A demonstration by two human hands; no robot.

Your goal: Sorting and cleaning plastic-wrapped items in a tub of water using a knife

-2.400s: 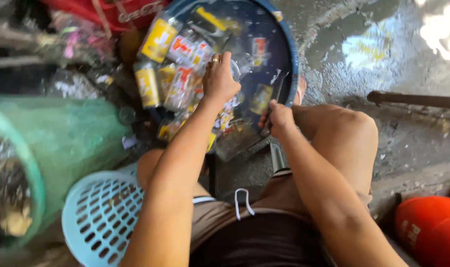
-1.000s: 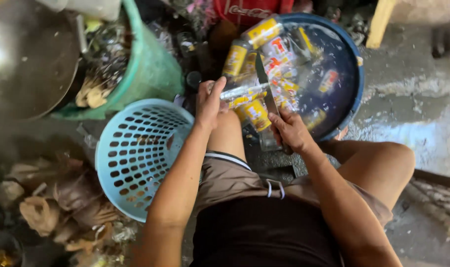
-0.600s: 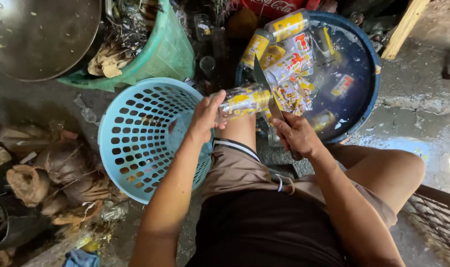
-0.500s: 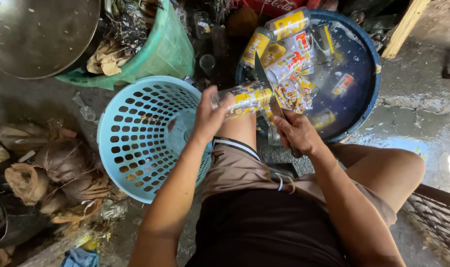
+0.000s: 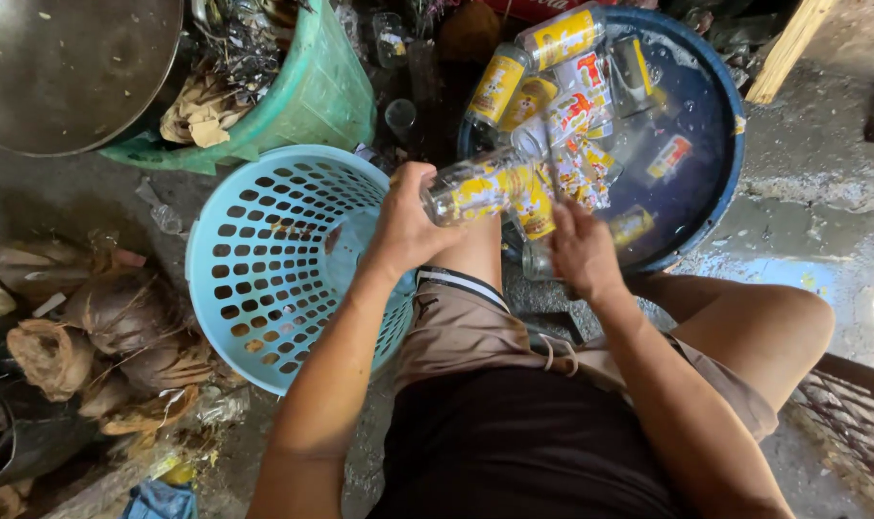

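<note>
Here your left hand grips a bottle sideways between the basket and the basin, so its label faces your right hand, closed on a blade against it.

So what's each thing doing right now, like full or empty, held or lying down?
Clear glass bottle with yellow label: held sideways in left hand.
Right hand: holding a thin blade against the bottle; grip closed.
Round dark blue plastic tub: holds water and floating bottles.
Light blue perforated plastic basket: upright, looks empty.
Green plastic bucket: stuffed with scraps.
</note>
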